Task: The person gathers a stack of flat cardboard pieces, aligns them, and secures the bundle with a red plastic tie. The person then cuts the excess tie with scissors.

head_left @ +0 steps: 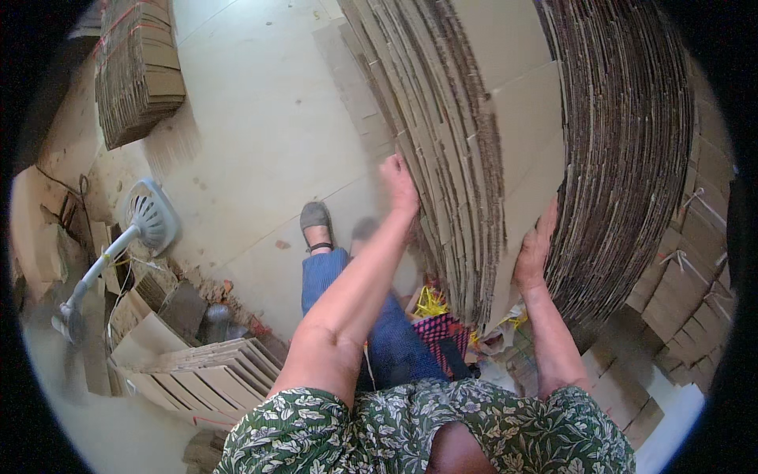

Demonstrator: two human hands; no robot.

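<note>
A tall bundle of flattened cardboard (450,134) stands in front of me, leaning, its layered edges facing left and a broad brown face showing on its right. My left hand (401,186) is closed at the bundle's left edge; its fingertips are partly hidden. On the other side, my right hand (537,249) lies along the brown face with its fingers pointing up, so the bundle is held between both hands. Close beside the right hand rises a second, thicker cardboard stack (624,150) with dark, ragged edges.
A strapped cardboard bundle (138,75) stands at the far left. Below it is a white-grey fan (154,217) on a pole. Cardboard sheets (209,375) lie near left. Yellow strapping (431,302) and a checked cloth (442,336) are by my legs. Tied cardboard (679,292) lines the right.
</note>
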